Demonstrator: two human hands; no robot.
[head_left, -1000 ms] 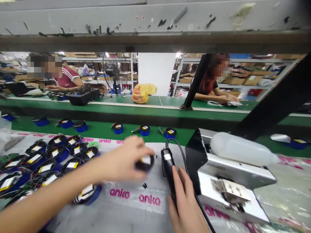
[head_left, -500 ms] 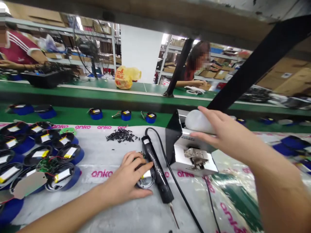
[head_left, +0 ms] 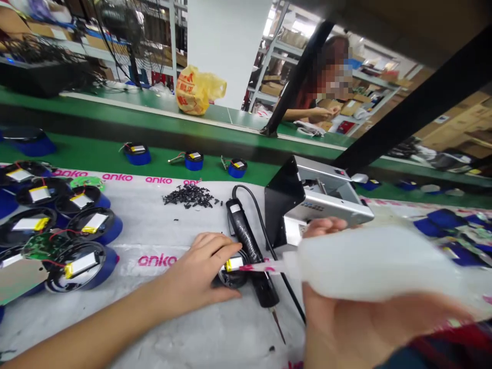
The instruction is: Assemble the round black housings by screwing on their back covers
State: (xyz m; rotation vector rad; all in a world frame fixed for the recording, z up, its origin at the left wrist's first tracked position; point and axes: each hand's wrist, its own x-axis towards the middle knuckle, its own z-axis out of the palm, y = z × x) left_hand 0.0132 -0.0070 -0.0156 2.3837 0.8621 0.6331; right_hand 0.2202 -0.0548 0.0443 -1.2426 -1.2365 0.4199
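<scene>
My left hand is wrapped round a small round housing with a white and yellow battery inside, on the covered bench. A translucent white squeeze bottle lies sideways in my right hand, its narrow nozzle pointing left over the housing. The nozzle passes in front of a black electric screwdriver, which lies just right of my left hand. Part of the housing is hidden by my left fingers.
Several blue housings crowd the left side. Black screws lie in a pile behind my left hand. A metal-and-black machine stands at centre right. Other housings sit on the green belt. A person works across the belt.
My right hand has come down and nearer from the top of the machine, bringing the bottle with it. My left hand stays at the housing. The view has shifted and tilted.
</scene>
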